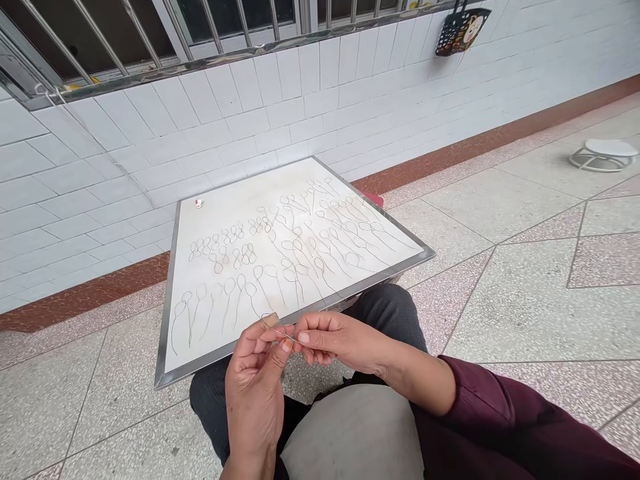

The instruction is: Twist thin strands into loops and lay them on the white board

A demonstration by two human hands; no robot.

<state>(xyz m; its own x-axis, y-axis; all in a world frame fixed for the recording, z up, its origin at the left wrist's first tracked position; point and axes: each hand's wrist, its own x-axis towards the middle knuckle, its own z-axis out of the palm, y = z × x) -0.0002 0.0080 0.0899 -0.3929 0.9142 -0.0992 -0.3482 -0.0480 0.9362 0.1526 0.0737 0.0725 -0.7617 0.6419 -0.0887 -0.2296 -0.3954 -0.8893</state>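
A thin wire (278, 329) with a loop at its upper end is pinched between my two hands, just off the table's near edge. My left hand (260, 373) grips it between thumb and forefinger, and a tan wrap shows on one fingertip. From the right, my right hand (343, 341) closes thumb and fingers on the same wire, close to the left thumb. Beyond them, the white table (210, 230) carries many looped wires: single loops with long tails (258, 272) nearer, figure-eight shapes (241, 230) further left.
A small red and white object (199, 203) lies at the table's far left corner. Behind is a white tiled wall (280, 100) with a barred window. A dark basket (461, 33) hangs there. A round white stool (607, 152) stands on the floor at the right.
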